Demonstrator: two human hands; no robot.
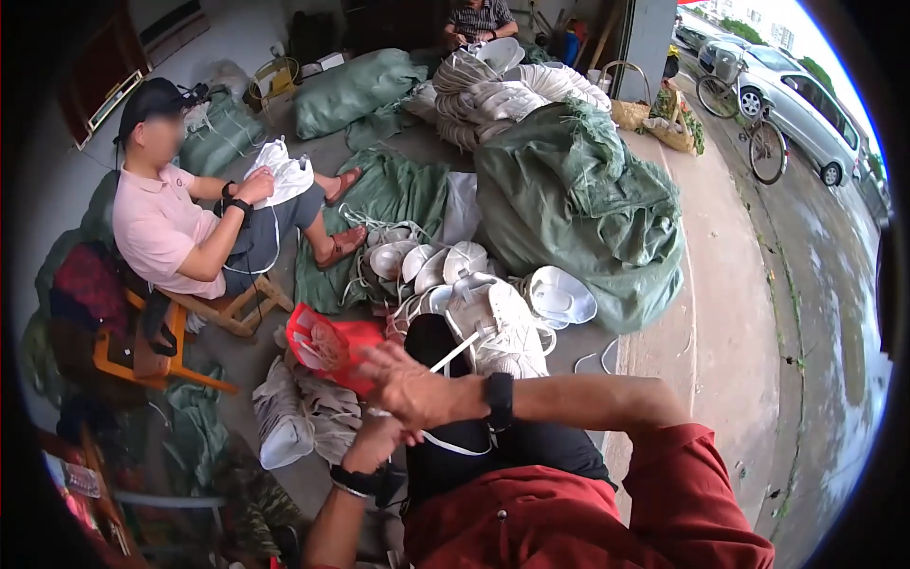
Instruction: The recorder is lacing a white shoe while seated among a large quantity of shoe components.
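Observation:
My right hand (408, 387) is over the near edge of a red bag (355, 334), its fingers smeared by motion. Just below it, my left hand (374, 441) is closed, seemingly around a thin white lace (453, 446) that loops across my dark trousers. The right hand partly covers its fingers. Inside the red bag lies a tangle of pale laces (322, 349). White canvas shoe uppers (507, 332) rest beyond my knees, with a white strip (457, 351) slanting from them toward my right wrist.
Stacked shoe uppers (303, 412) lie left of my legs, and more (441, 264) lie ahead. A large green sack (588, 209) stands at right. A seated person (175, 213) handles a white piece at left; another (482, 21) sits far back. Parked cars (791, 90) are outside.

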